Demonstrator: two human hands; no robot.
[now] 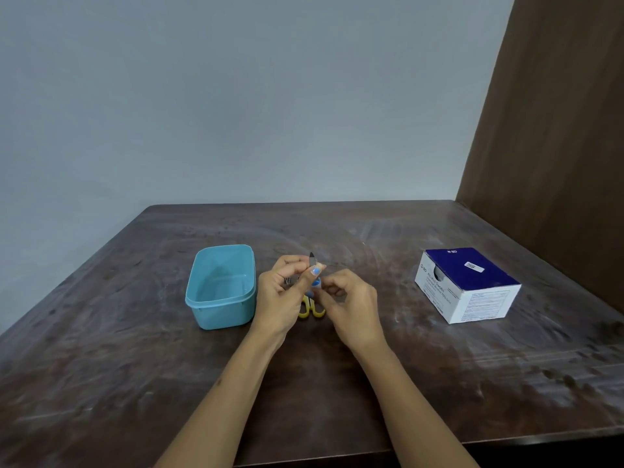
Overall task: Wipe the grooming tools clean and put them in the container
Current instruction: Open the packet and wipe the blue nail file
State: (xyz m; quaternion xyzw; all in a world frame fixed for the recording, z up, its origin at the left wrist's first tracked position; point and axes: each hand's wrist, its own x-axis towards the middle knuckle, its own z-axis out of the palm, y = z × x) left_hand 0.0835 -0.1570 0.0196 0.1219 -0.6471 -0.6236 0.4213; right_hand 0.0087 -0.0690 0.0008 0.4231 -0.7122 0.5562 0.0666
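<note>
One slim dark tool, perhaps a file, pinched in left hand.

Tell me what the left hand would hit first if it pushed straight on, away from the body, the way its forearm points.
Probably nothing close. The left hand, pinching a small dark-tipped tool, points past the teal container on its left toward bare table and wall. Depth is hard to judge.

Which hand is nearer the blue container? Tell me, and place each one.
Left. The left hand is right beside the blue container, just off its right wall, pinching a small grey tool. The right hand is farther right, beyond the left hand.
</note>
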